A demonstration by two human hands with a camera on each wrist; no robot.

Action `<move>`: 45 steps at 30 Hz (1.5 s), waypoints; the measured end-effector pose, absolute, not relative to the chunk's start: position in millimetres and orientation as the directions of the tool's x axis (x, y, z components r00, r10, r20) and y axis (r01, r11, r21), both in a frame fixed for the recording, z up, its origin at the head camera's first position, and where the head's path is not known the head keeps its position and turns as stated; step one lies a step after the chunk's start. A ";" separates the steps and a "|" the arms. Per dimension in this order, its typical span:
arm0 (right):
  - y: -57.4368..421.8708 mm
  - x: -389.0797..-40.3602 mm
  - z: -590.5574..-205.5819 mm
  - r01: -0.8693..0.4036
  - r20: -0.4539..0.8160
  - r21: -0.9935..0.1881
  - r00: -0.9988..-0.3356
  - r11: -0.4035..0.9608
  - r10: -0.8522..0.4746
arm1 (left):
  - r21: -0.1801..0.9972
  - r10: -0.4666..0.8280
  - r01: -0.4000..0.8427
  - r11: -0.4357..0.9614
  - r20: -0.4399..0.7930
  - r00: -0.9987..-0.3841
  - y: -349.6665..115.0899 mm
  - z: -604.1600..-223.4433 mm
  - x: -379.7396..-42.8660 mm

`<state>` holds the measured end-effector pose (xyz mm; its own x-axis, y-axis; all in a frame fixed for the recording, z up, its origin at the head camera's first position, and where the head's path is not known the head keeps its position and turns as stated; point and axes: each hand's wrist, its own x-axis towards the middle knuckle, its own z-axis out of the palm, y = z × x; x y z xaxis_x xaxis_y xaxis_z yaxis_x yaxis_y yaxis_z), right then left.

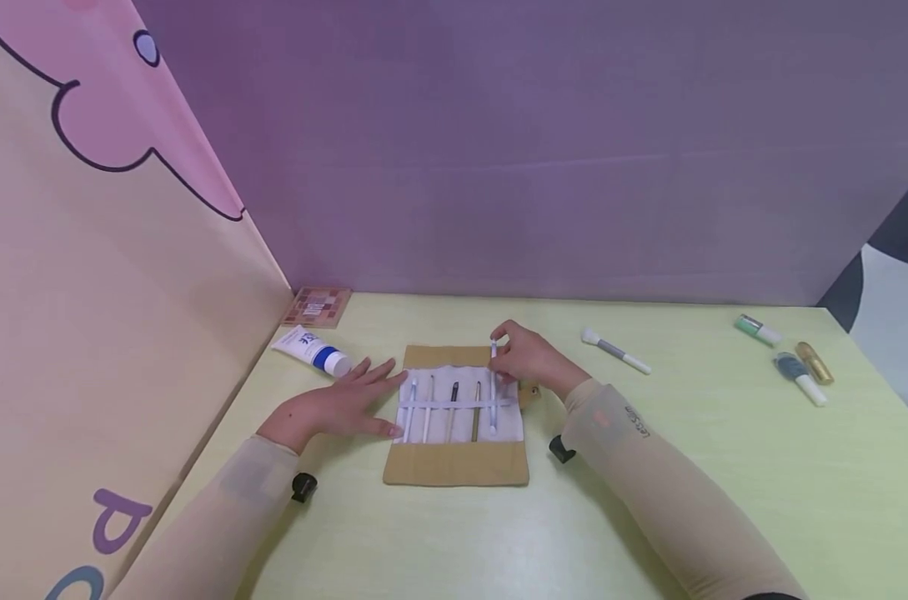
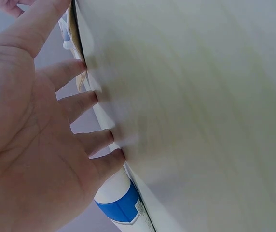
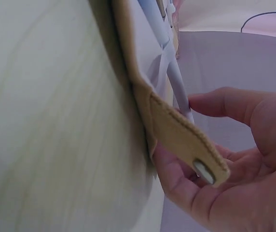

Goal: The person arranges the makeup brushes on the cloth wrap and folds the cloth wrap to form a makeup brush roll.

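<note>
A tan fabric brush roll (image 1: 455, 463) with a white lining lies unfolded on the table. Several slim makeup brushes (image 1: 454, 400) sit under its white elastic band. At the roll's right side my right hand (image 1: 532, 360) pinches a white makeup brush (image 1: 494, 408) near its upper end; the same brush (image 3: 177, 86) passes under the band in the right wrist view. A tan strap with a metal snap (image 3: 204, 170) sticks out beside those fingers. My left hand (image 1: 341, 410), fingers spread, rests with its thumb and forefinger at the roll's left edge, holding nothing.
Behind the left hand lie a white tube with a blue band (image 1: 311, 350) and a pinkish palette (image 1: 317, 307). A loose grey-and-white brush (image 1: 615, 350) is right of the roll. Farther right are small bottles, green (image 1: 757, 329), dark blue (image 1: 799, 377) and gold (image 1: 814, 363).
</note>
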<state>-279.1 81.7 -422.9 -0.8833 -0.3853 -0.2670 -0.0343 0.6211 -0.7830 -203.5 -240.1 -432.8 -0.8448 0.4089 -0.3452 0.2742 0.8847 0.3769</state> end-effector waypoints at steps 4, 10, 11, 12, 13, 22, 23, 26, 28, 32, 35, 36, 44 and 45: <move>83.7 -277.0 -421.1 -0.106 -0.261 -0.715 -0.877 0.691 -0.404 | 0.381 0.413 0.278 0.882 -0.340 -0.845 -238.6 -431.0 -203.5; 84.3 -269.9 -419.6 -0.148 -0.267 -0.662 -0.869 0.734 -0.416 | 0.366 0.408 0.279 0.888 -0.346 -0.845 -238.5 -431.0 -203.4; 84.2 -268.6 -419.8 -0.155 -0.265 -0.657 -0.869 0.738 -0.418 | 0.365 0.407 0.278 0.888 -0.347 -0.845 -238.7 -431.4 -203.7; 84.2 -267.4 -419.8 -0.164 -0.262 -0.650 -0.868 0.742 -0.421 | 0.364 0.406 0.278 0.889 -0.347 -0.845 -239.0 -431.9 -204.1; 84.2 -266.4 -420.0 -0.175 -0.259 -0.641 -0.867 0.747 -0.425 | 0.367 0.409 0.281 0.887 -0.343 -0.845 -239.2 -432.0 -204.2; 83.3 -261.7 -423.0 -0.262 -0.239 -0.582 -0.850 0.770 -0.470 | 0.366 0.418 0.292 0.884 -0.336 -0.844 -240.5 -432.9 -205.0; 83.7 -261.7 -423.3 -0.267 -0.236 -0.580 -0.849 0.770 -0.472 | 0.364 0.418 0.293 0.884 -0.336 -0.844 -240.6 -432.8 -205.0; 85.0 -262.0 -423.8 -0.278 -0.229 -0.576 -0.848 0.769 -0.478 | 0.362 0.419 0.295 0.884 -0.335 -0.844 -240.6 -432.3 -204.9; 85.6 -262.1 -423.9 -0.281 -0.230 -0.575 -0.846 0.768 -0.481 | 0.363 0.417 0.293 0.885 -0.336 -0.844 -240.4 -431.7 -204.8; 87.2 -263.5 -424.4 -0.278 -0.231 -0.583 -0.844 0.763 -0.484 | 0.362 0.416 0.291 0.886 -0.337 -0.845 -239.9 -431.4 -204.6; 89.8 -264.7 -424.2 -0.265 -0.231 -0.596 -0.847 0.758 -0.478 | 0.365 0.413 0.287 0.886 -0.338 -0.846 -239.7 -431.6 -204.1; 91.1 -264.8 -423.1 -0.257 -0.233 -0.603 -0.848 0.755 -0.475 | 0.367 0.413 0.286 0.885 -0.338 -0.846 -239.7 -431.6 -203.9; 117.2 -274.5 -409.7 -0.213 -0.195 -0.649 -0.882 0.731 -0.430 | 0.373 0.423 0.292 0.881 -0.339 -0.841 -239.0 -429.6 -202.0; 121.7 -276.6 -407.9 -0.209 -0.187 -0.654 -0.886 0.727 -0.423 | 0.374 0.423 0.292 0.880 -0.338 -0.841 -239.0 -429.5 -202.1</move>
<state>-276.6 121.7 -407.9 -0.8864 -0.4233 -0.1875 -0.2090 0.7273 -0.6537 -202.1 -239.0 -429.5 -0.8409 0.4226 -0.3380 0.2923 0.8803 0.3736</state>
